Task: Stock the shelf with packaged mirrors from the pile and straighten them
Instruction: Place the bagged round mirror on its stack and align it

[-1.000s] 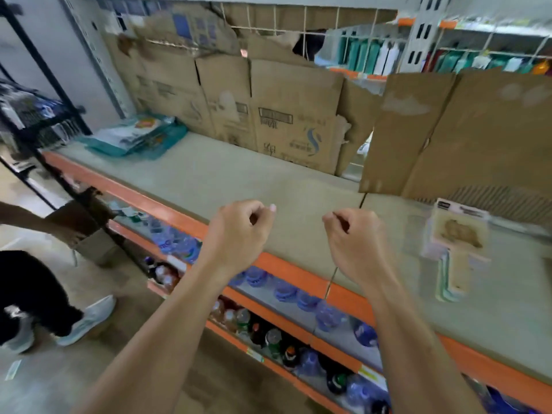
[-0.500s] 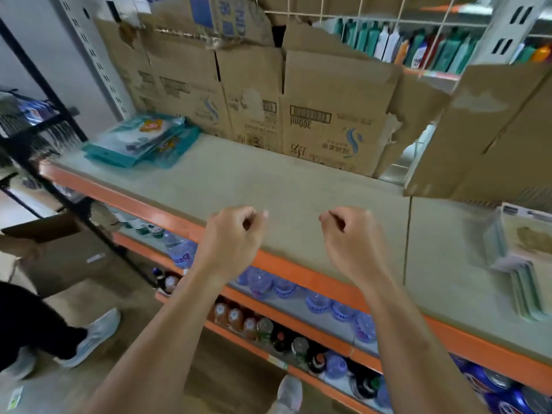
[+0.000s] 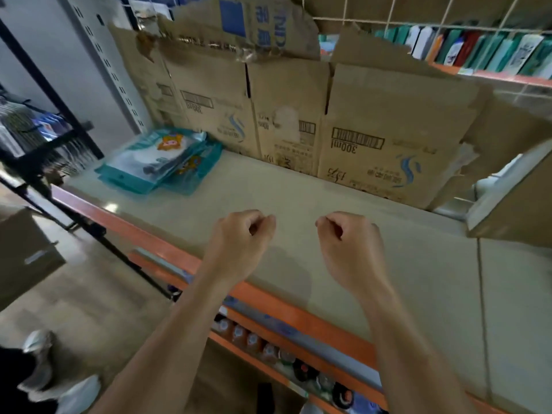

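Both hands are up over the middle of the shelf (image 3: pixel 298 186) — left hand (image 3: pixel 239 243) and right hand (image 3: pixel 351 249) curled into loose fists, fingers tucked in, nothing visibly held. The pile of teal packaged mirrors (image 3: pixel 161 159) sits in the upper left of the frame, at the shelf's far end against the flattened cardboard (image 3: pixel 373 130) — well apart from either hand. Bottles (image 3: pixel 254 342) line the lower tier, bottom center.

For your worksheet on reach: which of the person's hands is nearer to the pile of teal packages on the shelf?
Left. The left hand hovers closer to the teal packages, which lie up-left of it; the right hand is farther right.
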